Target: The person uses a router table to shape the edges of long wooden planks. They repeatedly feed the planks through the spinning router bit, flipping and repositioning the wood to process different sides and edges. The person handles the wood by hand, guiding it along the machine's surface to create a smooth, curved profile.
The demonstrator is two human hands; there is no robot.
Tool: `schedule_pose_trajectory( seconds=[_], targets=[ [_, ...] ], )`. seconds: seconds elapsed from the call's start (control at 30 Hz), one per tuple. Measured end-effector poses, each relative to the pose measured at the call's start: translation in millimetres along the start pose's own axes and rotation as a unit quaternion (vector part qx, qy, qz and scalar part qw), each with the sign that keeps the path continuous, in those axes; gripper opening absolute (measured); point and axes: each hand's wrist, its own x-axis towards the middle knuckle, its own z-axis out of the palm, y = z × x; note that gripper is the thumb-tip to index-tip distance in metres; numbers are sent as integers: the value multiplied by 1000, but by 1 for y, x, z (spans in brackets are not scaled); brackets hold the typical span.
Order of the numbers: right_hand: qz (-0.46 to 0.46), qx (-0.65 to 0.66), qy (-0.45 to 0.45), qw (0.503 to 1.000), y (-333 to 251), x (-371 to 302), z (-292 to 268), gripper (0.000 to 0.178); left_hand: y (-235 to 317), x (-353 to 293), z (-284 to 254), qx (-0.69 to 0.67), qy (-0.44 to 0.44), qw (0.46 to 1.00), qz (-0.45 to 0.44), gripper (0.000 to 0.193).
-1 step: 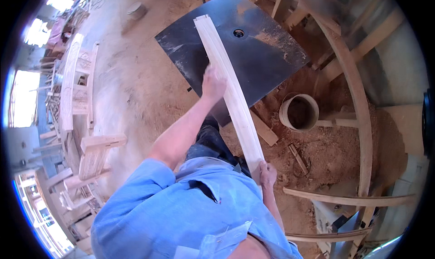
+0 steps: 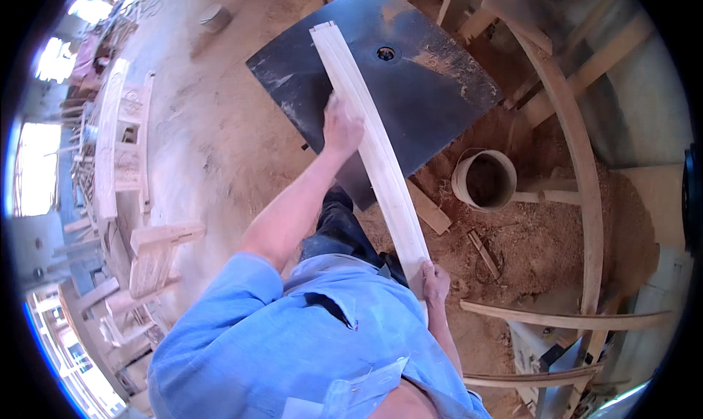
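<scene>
A long pale wooden board [image 2: 373, 135] with a grooved face and a notched far end runs from my waist out over a dark metal machine table [image 2: 425, 104]. My left hand [image 2: 342, 128] is closed on the board's left edge, about midway along, above the table's near left side. Near my waist, my right hand [image 2: 436, 281] grips the board's near end from the right, its thumb on top. The board's far half lies over the table, left of a round opening [image 2: 385, 53] with a small dark fitting in it. Fingers under the board are hidden.
Sawdust lies on the table's right part. Right of it are a pale bucket [image 2: 485, 180], a wood offcut [image 2: 428, 206], heaped sawdust [image 2: 542, 250] and a long curved beam [image 2: 578, 155]. Carved wooden frames [image 2: 110, 141] and a wooden block [image 2: 155, 254] stand to the left.
</scene>
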Motion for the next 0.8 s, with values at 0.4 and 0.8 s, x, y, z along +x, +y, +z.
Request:
schedule_pose_trajectory(
  seconds=[0.4, 0.8],
  targets=[
    [-21, -94, 26, 995, -91, 1, 55, 64, -168, 314, 75, 207, -64, 969, 117, 61],
    [-7, -65, 42, 997, -169, 72, 31, 58, -125, 415, 149, 227, -40, 953, 198, 50]
  ],
)
